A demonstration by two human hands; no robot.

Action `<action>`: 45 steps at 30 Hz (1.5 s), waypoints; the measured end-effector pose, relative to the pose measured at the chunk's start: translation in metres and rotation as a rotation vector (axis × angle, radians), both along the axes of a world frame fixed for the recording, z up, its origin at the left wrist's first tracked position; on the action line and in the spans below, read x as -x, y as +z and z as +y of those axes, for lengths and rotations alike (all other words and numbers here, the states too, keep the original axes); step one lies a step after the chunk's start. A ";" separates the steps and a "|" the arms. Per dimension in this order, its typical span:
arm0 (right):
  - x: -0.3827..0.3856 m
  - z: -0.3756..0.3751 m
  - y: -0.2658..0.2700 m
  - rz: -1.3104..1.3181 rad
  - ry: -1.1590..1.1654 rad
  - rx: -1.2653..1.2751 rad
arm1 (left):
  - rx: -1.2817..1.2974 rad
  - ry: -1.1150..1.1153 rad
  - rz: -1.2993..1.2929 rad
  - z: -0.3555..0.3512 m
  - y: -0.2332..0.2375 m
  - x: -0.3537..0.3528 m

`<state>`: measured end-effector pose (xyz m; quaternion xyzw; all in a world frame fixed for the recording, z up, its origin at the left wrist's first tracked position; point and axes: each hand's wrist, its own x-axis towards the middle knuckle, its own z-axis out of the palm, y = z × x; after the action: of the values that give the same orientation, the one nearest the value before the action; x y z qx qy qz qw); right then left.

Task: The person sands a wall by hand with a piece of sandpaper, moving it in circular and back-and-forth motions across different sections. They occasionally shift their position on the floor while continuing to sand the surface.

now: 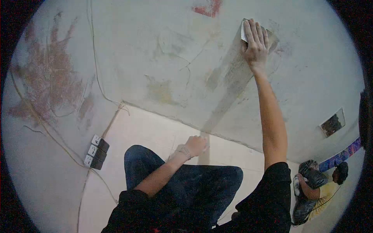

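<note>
My right hand (255, 44) is raised high against the grey wall (303, 70), fingers together and laid over a sheet of sandpaper (243, 32). The pale edge of the sheet shows left of the fingers; the palm hides most of it. Scuffed, darker plaster surrounds that spot. Low down, my left hand (196, 146) is curled into a loose fist above the pale floor (151, 128), in front of my bent knees. Nothing shows in its fingers, and a bracelet (185, 152) circles the wrist.
A power strip (96, 152) hangs at the left corner, with a loose cable (95, 66) running down the wall. Reddish patches (50, 73) mark the left wall. A square wall recess (333, 124) is at the right. Another person (322, 194) sits at the lower right.
</note>
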<state>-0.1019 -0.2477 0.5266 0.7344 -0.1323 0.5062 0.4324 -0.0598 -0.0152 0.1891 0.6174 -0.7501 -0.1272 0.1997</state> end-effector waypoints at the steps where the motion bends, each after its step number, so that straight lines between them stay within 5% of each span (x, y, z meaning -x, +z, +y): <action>1: 0.000 -0.001 0.001 -0.003 0.005 0.000 | -0.003 -0.010 0.004 0.000 0.009 0.003; 5: -0.001 -0.002 0.001 -0.012 -0.008 -0.004 | -0.038 -0.015 0.046 -0.001 0.009 0.002; 13: -0.002 -0.003 0.000 -0.009 0.044 0.009 | -0.053 0.092 -0.008 0.017 -0.086 -0.059; 27: -0.003 0.003 0.002 0.007 0.048 0.015 | -0.135 0.135 0.064 0.018 -0.081 -0.063; 36: -0.001 -0.007 0.003 0.007 -0.003 0.025 | -0.007 0.160 0.130 0.011 -0.006 -0.027; 45: 0.000 0.000 0.002 0.010 -0.039 -0.017 | 0.021 0.225 0.141 0.019 -0.050 -0.044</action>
<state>-0.1024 -0.2479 0.5290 0.7378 -0.1485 0.4929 0.4366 -0.0163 0.0037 0.1388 0.6852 -0.6614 -0.1392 0.2716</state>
